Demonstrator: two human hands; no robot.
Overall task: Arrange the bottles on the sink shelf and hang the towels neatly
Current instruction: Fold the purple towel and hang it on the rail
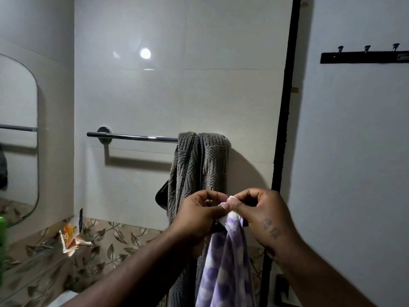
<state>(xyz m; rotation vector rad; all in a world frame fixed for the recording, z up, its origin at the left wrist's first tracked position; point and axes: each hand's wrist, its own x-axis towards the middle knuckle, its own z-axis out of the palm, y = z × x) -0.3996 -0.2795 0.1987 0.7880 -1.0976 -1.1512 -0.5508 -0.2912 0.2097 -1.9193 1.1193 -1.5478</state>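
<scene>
We see the left hand [199,214] and right hand [263,218] close together, each pinching the top edge of a purple-and-white towel [225,262], which hangs down between them. Just behind it a grey towel [199,165] hangs bunched over the right end of the towel rail [132,136]. We note a blurred green bottle [2,231] at the far left edge and a hook rack [365,56] on the right wall.

text: none legible | orange sachet [70,235]: print blurred | right hand [262,218]: mark, perhaps a tattoo, unreadable

2 towels [199,165] [225,262], 2 hands [197,216] [263,216], 3 hooks [367,49].
</scene>
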